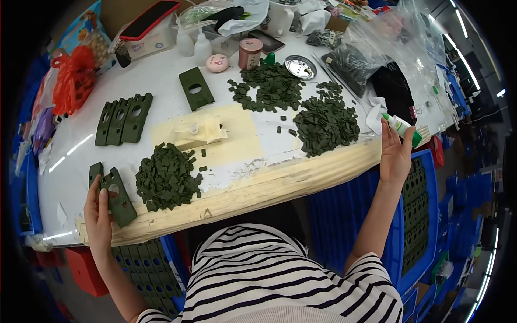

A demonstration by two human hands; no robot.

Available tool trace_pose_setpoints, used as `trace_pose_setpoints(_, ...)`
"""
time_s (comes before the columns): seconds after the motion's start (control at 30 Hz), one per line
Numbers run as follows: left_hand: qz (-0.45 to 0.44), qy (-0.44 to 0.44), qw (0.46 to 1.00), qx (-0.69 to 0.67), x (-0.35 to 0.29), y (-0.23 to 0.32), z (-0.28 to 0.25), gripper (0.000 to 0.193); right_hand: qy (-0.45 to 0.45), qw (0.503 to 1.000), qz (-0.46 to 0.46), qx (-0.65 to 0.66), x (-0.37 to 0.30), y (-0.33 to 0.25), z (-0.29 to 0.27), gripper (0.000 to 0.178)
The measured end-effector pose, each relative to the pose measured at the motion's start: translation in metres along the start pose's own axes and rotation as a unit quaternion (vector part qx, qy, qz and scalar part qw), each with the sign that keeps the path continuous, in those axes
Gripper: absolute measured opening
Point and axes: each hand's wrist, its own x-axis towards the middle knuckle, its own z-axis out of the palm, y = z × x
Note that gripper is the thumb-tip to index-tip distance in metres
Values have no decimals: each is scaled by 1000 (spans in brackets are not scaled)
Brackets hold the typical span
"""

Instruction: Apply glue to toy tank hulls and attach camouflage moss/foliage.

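Note:
At the table's near left, my left hand (98, 215) has its fingers stretched out against a dark green plate (123, 204) with a round hole. A second green plate (96, 171) lies partly hidden behind those fingers. At the right edge of the table, my right hand (396, 153) has its fingers round a small white glue bottle (399, 126) with green ends. Nearest the left hand is a heap of small dark green pieces (168, 177). Two more heaps, one farther back (272, 86) and one nearer the right hand (327, 126), lie across the table.
Three green plates (123, 119) stand in a row at left; another (196, 89) lies farther back. A cream block (200, 133) sits mid-table. Behind are a pink tin (250, 53), a round lid (300, 67), a phone (149, 20) and bags. Blue crates (414, 215) hold plates below.

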Motion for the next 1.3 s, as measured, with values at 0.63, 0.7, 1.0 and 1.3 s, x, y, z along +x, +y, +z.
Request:
trace_pose_setpoints(0.63,176,127,973,81,-46,52,9,30,-16,995,94,27,54,18,-34,63)
trace_pose_setpoints(0.7,182,128,972,73,-50,59,18,29,-40,997,58,-12,56,9,-17,55)
trace_pose_setpoints(1.0,734,-251,536,-334,-119,62,-13,7,-26,993,92,-63,93,29,-25,45)
trace_pose_setpoints(1.3,677,-512,479,-225,-139,133,-38,7,-68,996,9,-56,105,-8,-26,71)
